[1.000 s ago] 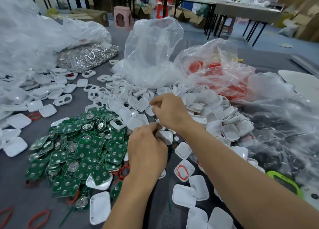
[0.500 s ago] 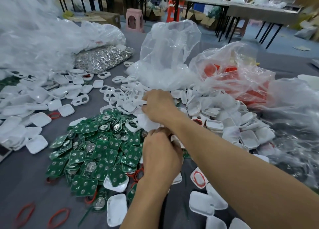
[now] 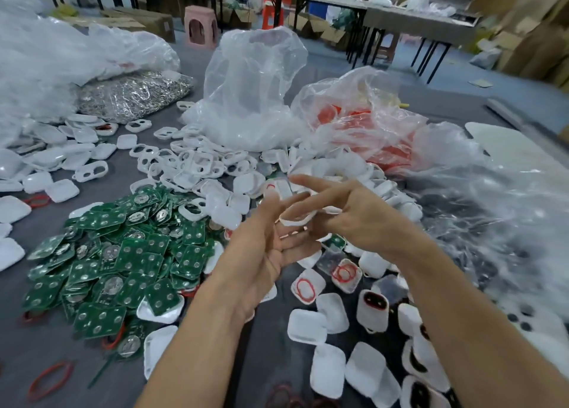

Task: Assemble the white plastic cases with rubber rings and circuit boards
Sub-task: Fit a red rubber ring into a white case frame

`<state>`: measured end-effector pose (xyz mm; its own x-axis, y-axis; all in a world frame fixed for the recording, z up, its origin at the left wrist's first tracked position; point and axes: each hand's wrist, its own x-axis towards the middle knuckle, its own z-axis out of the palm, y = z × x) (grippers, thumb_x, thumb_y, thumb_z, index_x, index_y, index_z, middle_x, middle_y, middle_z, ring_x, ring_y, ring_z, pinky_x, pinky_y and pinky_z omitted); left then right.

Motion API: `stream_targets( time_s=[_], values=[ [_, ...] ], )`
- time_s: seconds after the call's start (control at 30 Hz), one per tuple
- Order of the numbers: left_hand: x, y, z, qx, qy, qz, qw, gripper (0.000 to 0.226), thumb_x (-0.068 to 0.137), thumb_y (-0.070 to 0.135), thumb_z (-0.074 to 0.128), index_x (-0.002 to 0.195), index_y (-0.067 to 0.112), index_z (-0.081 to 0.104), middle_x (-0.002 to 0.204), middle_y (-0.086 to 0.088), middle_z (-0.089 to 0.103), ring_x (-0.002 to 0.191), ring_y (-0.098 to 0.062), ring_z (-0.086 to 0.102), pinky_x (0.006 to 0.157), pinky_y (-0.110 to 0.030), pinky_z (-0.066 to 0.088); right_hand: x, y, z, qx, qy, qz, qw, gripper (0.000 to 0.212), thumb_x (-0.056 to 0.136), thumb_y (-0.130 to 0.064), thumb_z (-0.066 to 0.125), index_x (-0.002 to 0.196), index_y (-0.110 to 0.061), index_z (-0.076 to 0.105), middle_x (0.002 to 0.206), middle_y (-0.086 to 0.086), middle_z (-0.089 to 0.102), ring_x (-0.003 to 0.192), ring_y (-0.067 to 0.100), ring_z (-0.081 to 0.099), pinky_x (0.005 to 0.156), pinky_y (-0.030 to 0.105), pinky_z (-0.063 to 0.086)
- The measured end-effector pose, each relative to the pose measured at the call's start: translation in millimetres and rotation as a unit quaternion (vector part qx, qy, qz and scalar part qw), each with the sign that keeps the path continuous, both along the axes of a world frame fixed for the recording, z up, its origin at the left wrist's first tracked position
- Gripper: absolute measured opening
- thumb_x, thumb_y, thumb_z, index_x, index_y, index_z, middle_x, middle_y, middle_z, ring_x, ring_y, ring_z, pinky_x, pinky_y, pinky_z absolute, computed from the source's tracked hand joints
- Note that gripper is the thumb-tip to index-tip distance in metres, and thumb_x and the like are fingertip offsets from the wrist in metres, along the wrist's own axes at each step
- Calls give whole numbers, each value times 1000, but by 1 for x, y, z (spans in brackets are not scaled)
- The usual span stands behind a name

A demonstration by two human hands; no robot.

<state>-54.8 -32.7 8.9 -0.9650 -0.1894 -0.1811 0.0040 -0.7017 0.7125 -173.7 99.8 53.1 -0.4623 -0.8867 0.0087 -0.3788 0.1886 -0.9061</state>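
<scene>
My right hand (image 3: 354, 216) pinches a white plastic case half (image 3: 295, 221) by its edge, its other fingers stretched out to the left. My left hand (image 3: 261, 253) is palm up with fingers spread, and its fingertips touch the case from below. Both hands hover above the table. A heap of green circuit boards (image 3: 123, 263) lies to the left. Loose white cases (image 3: 212, 173) are piled behind the hands. Two case halves with red rubber rings (image 3: 308, 286) inside lie just below my right wrist. A loose red ring (image 3: 50, 380) rests at the bottom left.
A clear bag of red rings (image 3: 369, 124) and a clear bag of white parts (image 3: 252, 99) stand at the back. A bag of shiny metal pieces (image 3: 132, 93) lies at the back left. Closed cases (image 3: 372, 309) cluster at the bottom right. Crumpled plastic (image 3: 492, 207) covers the right side.
Both hands have lifted off the pile and their fingers have spread. The right hand now holds a white case half in the air. The view has shifted closer.
</scene>
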Motion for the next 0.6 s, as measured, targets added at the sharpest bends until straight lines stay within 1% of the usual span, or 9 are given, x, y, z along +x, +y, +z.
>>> stream_targets(
  time_s=[0.1,0.13,0.2,0.23,0.3,0.37,0.43,0.53,0.6],
  values=[
    [4,0,-1,-13,13,-23,1000,42,86,11,65,128,9,68,118,-17,74,92,-29,77,72,-31,62,5,10,-1,-13,-32,-32,999,51,74,14,65,103,-24,83,145,-17,58,140,-9,41,107,23,46],
    [4,2,-1,-24,0,-14,1000,38,84,3,66,120,11,73,112,-17,76,91,-27,77,69,-29,62,6,13,-4,-38,-46,-74,996,48,76,15,69,101,-24,83,139,-14,64,135,-5,50,104,25,50],
    [3,4,1,-39,-41,23,998,31,85,-8,64,100,14,80,100,-15,78,87,-23,78,63,-26,61,9,24,-9,-76,-46,-195,977,41,79,13,72,95,-24,83,111,-9,78,111,5,69,87,21,56],
    [3,3,1,-33,-62,46,996,31,88,-11,61,97,12,79,96,-14,78,84,-21,78,60,-24,61,10,31,-10,-55,-3,-244,968,37,80,10,73,90,-25,82,96,-10,79,95,5,72,78,17,56],
    [2,0,2,-10,-89,86,992,26,92,-12,58,101,8,72,89,-12,79,79,-19,78,55,-22,59,17,44,-10,82,128,-245,958,27,79,-4,79,82,-30,82,75,-20,75,72,-5,68,64,6,48],
    [1,0,1,-10,-91,100,991,23,93,-11,58,106,7,66,84,-9,79,75,-18,78,50,-20,57,27,49,-14,213,188,-184,941,19,74,-19,85,83,-34,81,69,-23,70,68,-11,62,56,2,42],
    [-1,2,1,-42,-93,112,988,24,93,-11,60,109,6,64,80,-6,78,68,-18,76,47,-20,55,37,47,-21,263,216,-162,926,19,72,-24,86,86,-35,80,72,-21,68,69,-6,61,52,4,38],
    [-2,7,1,-125,-95,125,980,20,93,-11,61,101,5,69,78,-5,78,67,-16,76,52,-22,57,45,48,-28,231,242,-198,921,16,77,-22,83,87,-34,81,72,-17,66,70,3,60,54,4,37],
    [-1,12,0,-173,-92,119,973,22,92,-11,62,96,8,73,79,-4,78,70,-15,76,56,-24,59,46,51,-29,143,191,-254,937,14,78,-17,82,84,-30,81,66,-16,69,69,-1,64,58,4,42]
  ],
)
